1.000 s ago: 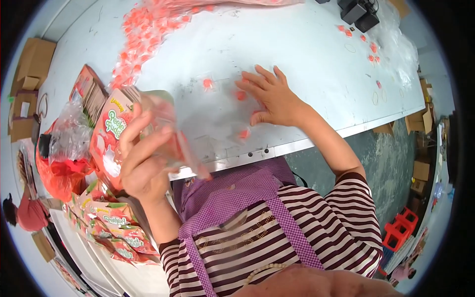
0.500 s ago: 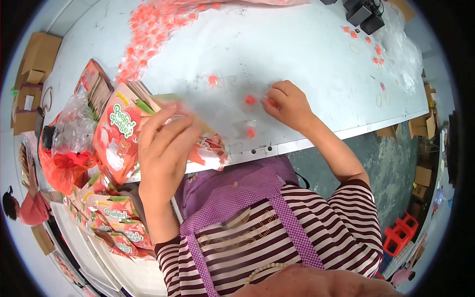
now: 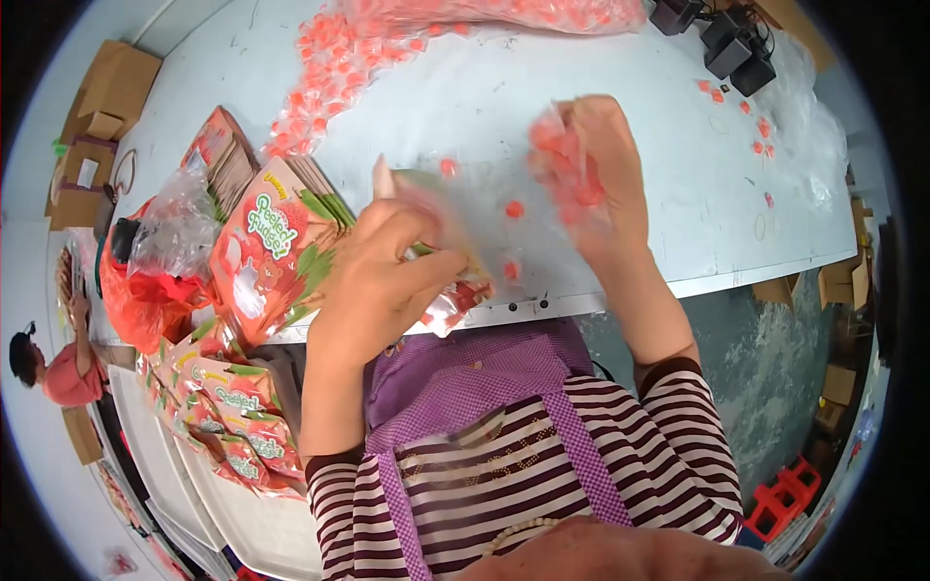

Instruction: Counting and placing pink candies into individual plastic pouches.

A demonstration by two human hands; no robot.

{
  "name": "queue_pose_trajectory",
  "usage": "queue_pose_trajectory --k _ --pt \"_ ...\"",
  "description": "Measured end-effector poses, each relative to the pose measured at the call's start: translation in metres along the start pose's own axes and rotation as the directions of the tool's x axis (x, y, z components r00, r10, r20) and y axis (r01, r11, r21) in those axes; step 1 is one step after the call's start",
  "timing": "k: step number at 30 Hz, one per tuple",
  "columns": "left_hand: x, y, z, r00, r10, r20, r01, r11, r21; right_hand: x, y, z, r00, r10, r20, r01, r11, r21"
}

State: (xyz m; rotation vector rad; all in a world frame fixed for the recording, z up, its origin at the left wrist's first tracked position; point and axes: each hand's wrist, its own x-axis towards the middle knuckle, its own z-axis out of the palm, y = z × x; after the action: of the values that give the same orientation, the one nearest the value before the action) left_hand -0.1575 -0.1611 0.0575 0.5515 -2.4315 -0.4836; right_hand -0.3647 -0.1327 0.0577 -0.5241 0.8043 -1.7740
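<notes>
The left hand [image 3: 387, 266] is holding a printed red and green pouch [image 3: 455, 302] over the near edge of the table [image 3: 678, 223]; its thumb and fingers are bending around the pouch and pinching it. The pouch's upper part is blurring, so whether its mouth is gaping, or anything is sitting inside, I cannot tell. The right hand [image 3: 612, 165] is hanging over the table to the right of the pouch, its fingers curling around a clump of wrapped sweets [image 3: 567, 169], too blurred to count; whether a bag is enclosing them I cannot tell.

At the far edge, a big clear bag [image 3: 494, 12] is holding many more red sweets, and a loose heap [image 3: 334, 77] is spreading beside it, too many to count. To the left, a red plastic bag [image 3: 145, 315] is standing with a crumpled clear bag [image 3: 174, 232] on top; their contents are not showing clearly. Two stacks of flat pouches are leaning there, one behind [image 3: 225, 145] and one in front [image 3: 266, 257]. Below, white trays [image 3: 276, 537] are lying, with a pile of printed pouches [image 3: 242, 426], at least four, resting above them.

Three single sweets [image 3: 514, 208] are lying apart between the hands and the table edge, and about seven small red pieces [image 3: 759, 148] are scattering at the right.
</notes>
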Motion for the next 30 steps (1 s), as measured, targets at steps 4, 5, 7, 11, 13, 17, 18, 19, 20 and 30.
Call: queue_pose_trajectory --k 4,5,7,11,13,17,18,19,20,30 --pt "0.015 0.003 0.015 0.999 0.030 -0.023 -0.030 0.999 -0.012 0.003 0.012 0.027 0.964 0.054 0.262 -0.106 0.977 0.187" --pt "0.018 0.001 0.018 0.998 0.053 -0.044 -0.054 0.998 -0.024 0.004 0.024 0.030 0.961 -0.122 0.249 0.152 0.983 -0.103" --pt "0.017 0.001 0.025 0.995 0.072 -0.072 -0.075 0.997 -0.031 0.007 0.036 0.026 0.935 -0.213 0.285 0.308 0.884 -0.350" --pt "0.011 -0.004 0.030 0.988 0.054 -0.145 -0.058 0.998 -0.026 0.009 0.030 0.020 0.974 -0.030 0.225 0.112 0.925 -0.362" --pt "0.010 -0.004 0.030 0.982 0.049 -0.181 -0.057 0.998 -0.041 0.007 0.030 0.016 0.944 0.068 0.323 0.109 0.859 -0.500" --pt "0.009 -0.005 0.028 0.983 0.011 -0.183 -0.018 0.999 -0.037 0.008 0.033 0.012 0.909 -0.038 0.415 0.323 0.692 -0.645" --pt "0.008 -0.007 0.028 0.980 -0.001 -0.198 -0.011 0.998 -0.061 0.008 0.031 0.011 0.901 -0.009 0.433 0.332 0.656 -0.678" --pt "0.006 -0.007 0.028 0.980 -0.002 -0.198 -0.010 0.998 -0.060 0.007 0.030 0.009 0.892 0.025 0.451 0.341 0.619 -0.708" --pt "0.004 -0.008 0.029 0.978 -0.012 -0.210 -0.003 0.998 -0.068 0.007 0.030 0.008 0.892 0.027 0.452 0.340 0.619 -0.708" --pt "0.003 -0.006 0.027 0.985 0.034 -0.167 -0.047 0.996 -0.075 0.005 0.041 0.000 0.716 -0.088 0.693 0.628 0.516 -0.583"
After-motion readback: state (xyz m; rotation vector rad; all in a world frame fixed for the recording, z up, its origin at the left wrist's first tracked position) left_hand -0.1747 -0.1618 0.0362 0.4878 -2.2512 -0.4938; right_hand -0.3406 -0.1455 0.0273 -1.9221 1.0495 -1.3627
